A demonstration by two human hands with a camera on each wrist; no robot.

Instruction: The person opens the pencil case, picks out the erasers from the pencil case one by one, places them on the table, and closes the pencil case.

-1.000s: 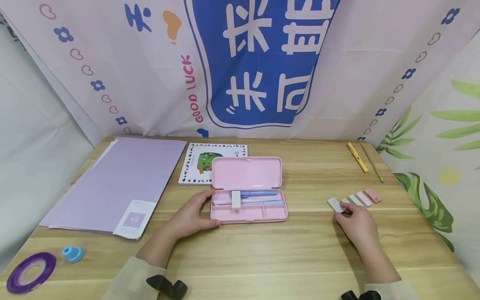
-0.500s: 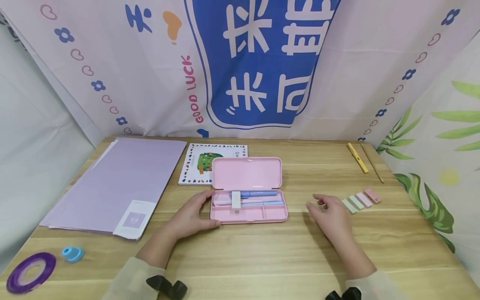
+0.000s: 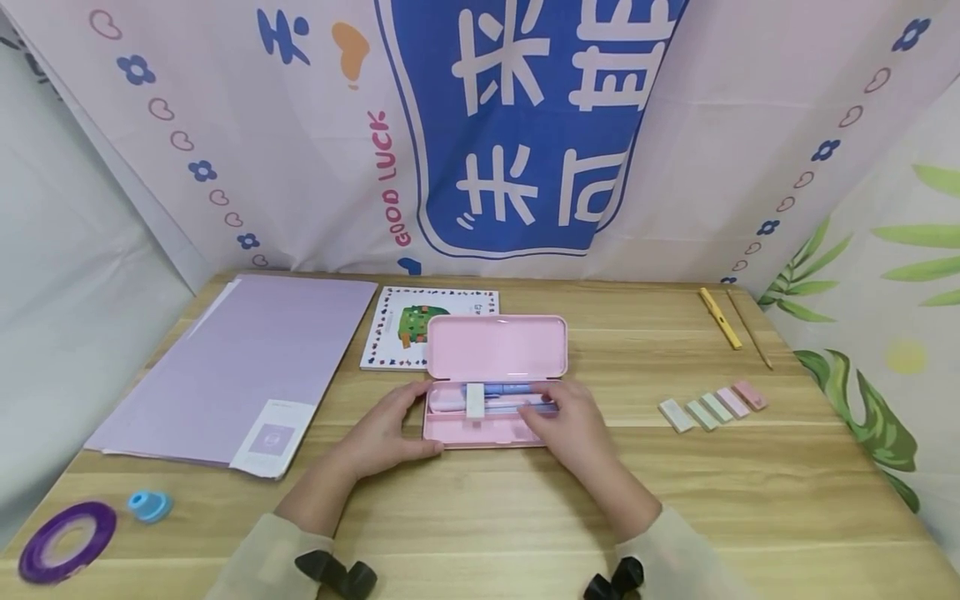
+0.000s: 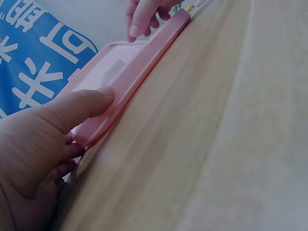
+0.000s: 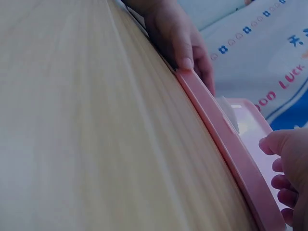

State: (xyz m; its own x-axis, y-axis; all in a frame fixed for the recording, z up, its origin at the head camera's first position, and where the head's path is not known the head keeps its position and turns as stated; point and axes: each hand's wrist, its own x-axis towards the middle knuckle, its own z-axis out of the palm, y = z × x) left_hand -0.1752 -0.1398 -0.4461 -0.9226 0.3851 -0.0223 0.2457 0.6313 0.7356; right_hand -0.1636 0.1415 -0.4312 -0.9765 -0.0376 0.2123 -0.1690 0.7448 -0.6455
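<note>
A pink pencil case [image 3: 468, 432] lies on the table with its lid [image 3: 497, 346] raised. Inside are a blue pen [image 3: 506, 388], a slimmer light-blue pen partly hidden by fingers, and a white block [image 3: 475, 401] like an eraser lying across them. My left hand [image 3: 378, 433] grips the case's left end; the left wrist view has its thumb [image 4: 96, 101] on the front wall. Over the right part of the case is my right hand [image 3: 573, 425], its fingers loosely bent above the pens. In the right wrist view no thing shows between those fingers [image 5: 284, 183].
Several pastel eraser-like blocks [image 3: 716, 406] lie in a row at right, with a yellow pen [image 3: 720, 318] and a thin brown stick [image 3: 748, 329] behind. At left are a purple folder [image 3: 247, 358], purple tape [image 3: 67, 542] and a blue cap-like piece [image 3: 149, 506]. A booklet [image 3: 382, 337] lies behind the case.
My right hand has let go of the whitish block at the row's left end and moved left to over the pencil case. The left hand has stayed on the case.
</note>
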